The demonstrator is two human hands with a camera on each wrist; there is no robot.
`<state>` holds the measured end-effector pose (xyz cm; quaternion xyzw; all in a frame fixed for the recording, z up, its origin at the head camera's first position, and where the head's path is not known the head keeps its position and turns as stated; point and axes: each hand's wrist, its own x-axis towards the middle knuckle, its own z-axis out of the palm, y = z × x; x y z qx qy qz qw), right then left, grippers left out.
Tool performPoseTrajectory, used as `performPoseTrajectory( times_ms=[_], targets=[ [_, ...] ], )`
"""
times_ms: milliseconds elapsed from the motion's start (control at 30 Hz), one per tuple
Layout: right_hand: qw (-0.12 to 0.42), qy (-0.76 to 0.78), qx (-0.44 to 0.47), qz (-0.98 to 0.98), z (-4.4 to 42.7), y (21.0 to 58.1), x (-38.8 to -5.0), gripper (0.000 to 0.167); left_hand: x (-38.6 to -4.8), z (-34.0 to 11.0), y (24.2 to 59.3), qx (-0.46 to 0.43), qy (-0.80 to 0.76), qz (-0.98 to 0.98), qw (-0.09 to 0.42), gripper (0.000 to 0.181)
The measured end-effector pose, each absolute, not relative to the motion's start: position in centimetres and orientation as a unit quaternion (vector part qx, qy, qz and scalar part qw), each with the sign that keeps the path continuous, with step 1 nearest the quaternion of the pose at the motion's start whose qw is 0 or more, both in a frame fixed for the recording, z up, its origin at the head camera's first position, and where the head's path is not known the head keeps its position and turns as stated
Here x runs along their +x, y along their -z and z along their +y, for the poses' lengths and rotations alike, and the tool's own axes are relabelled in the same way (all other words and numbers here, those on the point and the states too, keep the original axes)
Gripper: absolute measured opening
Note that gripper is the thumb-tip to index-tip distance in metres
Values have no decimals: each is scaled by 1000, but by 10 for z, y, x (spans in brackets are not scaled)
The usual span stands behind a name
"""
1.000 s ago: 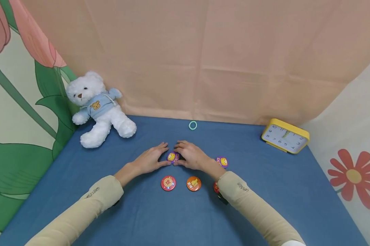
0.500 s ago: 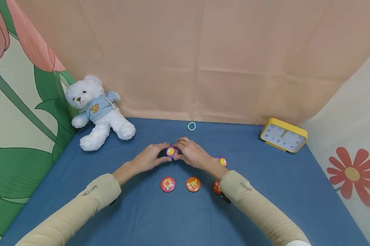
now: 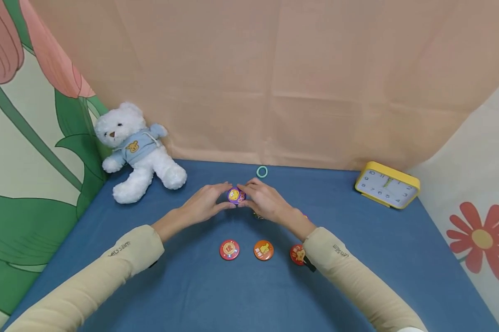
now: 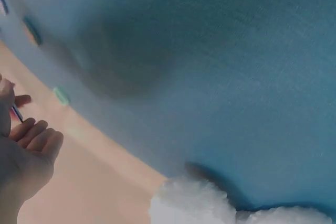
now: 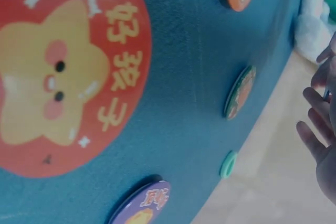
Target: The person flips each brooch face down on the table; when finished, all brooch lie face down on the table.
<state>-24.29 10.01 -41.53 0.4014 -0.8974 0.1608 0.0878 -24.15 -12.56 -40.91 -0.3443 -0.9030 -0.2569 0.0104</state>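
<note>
Purple badge (image 3: 236, 196), one — raised above the desk (image 3: 232, 295), edges pinched by the fingers of left hand (image 3: 205, 203) and right hand (image 3: 267, 199); seemingly the holding-up step — next move likely calls for even pressure.

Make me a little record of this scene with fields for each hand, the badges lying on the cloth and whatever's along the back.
Left hand: pinches one side of the held badge, purple with a yellow figure
Right hand: pinches the other side
Near row: red badge, orange badge, star badge partly hidden by the right arm in the head view
Other badges: second purple badge, green-edged badge
Back: teddy bear left, green ring middle, yellow clock right
Surface: blue cloth
</note>
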Motion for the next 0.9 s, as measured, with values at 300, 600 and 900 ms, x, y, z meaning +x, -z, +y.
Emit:
performPoseTrajectory(
  times_ms=[300, 600, 900],
  targets=[
    [87, -167, 395, -899, 98, 408, -245, 56, -242, -126, 399, -326, 244, -913, 2, 59],
    [112, -192, 386, -895, 95, 401, -243, 57, -241, -130, 390, -333, 249, -909, 13, 59],
    [133, -194, 398, -887, 96, 402, -242, 53, -241, -128, 389, -329, 271, -905, 11, 56]
  ],
)
